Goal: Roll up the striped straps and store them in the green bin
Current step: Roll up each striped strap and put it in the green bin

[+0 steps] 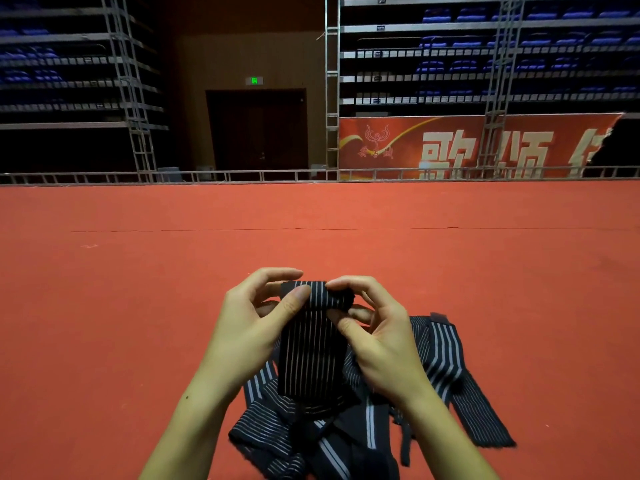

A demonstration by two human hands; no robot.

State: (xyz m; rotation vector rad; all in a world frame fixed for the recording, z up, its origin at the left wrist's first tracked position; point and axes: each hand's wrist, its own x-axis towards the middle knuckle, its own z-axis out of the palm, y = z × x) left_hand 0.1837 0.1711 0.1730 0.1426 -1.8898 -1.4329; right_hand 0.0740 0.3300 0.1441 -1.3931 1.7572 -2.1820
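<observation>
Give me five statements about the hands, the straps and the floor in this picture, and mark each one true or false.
1. Both hands pinch the rolled top end of one striped strap. True: the left hand and the right hand hold the roll between them.
2. The strap is fully rolled up. False: a long flat length hangs below the roll.
3. More straps lie in a loose pile under the hands. True.
4. The floor covering is blue. False: it is red.
5. A green bin stands beside the pile. False: no bin is in view.
</observation>
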